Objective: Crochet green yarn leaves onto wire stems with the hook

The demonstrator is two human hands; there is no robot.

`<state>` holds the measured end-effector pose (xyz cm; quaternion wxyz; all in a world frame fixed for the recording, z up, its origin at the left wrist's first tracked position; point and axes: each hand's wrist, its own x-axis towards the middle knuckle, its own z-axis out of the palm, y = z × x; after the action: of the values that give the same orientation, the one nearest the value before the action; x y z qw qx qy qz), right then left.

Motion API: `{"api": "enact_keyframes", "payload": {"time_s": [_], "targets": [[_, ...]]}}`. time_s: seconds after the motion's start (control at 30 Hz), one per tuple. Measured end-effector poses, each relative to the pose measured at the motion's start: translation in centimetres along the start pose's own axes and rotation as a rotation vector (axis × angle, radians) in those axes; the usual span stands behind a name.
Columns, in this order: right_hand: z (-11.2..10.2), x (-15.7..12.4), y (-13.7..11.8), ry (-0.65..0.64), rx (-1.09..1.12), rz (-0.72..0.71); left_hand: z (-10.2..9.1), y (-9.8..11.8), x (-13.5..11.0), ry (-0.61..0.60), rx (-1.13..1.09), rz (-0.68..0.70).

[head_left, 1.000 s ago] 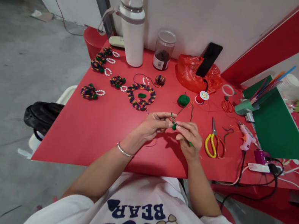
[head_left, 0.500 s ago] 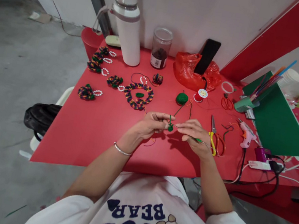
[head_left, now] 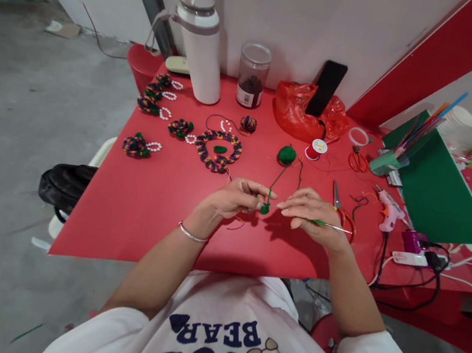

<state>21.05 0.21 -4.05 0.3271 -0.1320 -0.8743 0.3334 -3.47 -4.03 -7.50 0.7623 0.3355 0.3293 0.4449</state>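
My left hand (head_left: 239, 197) pinches a small piece of green crochet work (head_left: 265, 208), and a strand of green yarn passes over its index finger. That strand leads up to a green yarn ball (head_left: 286, 155) on the table. In my right hand (head_left: 309, 214) is a crochet hook (head_left: 330, 225) with a green grip; its thin tip points left to the green stitches, and its metal end sticks out to the right. Scissors (head_left: 338, 197) lie partly behind my right hand. A multicoloured crocheted strip (head_left: 217, 152) forms a loop beyond my left hand.
On the red table (head_left: 154, 223) several yarn flowers with bead loops (head_left: 136, 145) lie at left. Behind stand a white bottle (head_left: 202, 61), a jar (head_left: 252, 76) and a phone (head_left: 326, 89) on a red bag. At right are a glue gun (head_left: 389, 211), a power strip (head_left: 408, 258) and a green board (head_left: 439, 188).
The green crochet piece has come slightly down and left. My right hand has shifted a little right, and the hook has turned flatter, with more of its metal end showing.
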Motion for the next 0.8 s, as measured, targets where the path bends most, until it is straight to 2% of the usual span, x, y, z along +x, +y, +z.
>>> {"api": "enact_keyframes", "payload": {"time_s": [0.2,0.4,0.6,0.8], "targets": [[0.9,0.3,-0.6,0.086,-0.005,-0.03,0.2,0.0,0.0,0.054,-0.006,0.06],[3.5,-0.1,-0.3,0.292,0.068,0.007,0.8,0.1,-0.1,0.088,-0.087,0.07],[6.6,-0.4,0.1,0.49,0.043,0.133,1.6,0.2,0.0,0.175,-0.155,0.104],[8.4,-0.3,0.4,0.613,-0.003,0.105,1.7,-0.3,0.0,0.185,-0.203,0.104]]}}
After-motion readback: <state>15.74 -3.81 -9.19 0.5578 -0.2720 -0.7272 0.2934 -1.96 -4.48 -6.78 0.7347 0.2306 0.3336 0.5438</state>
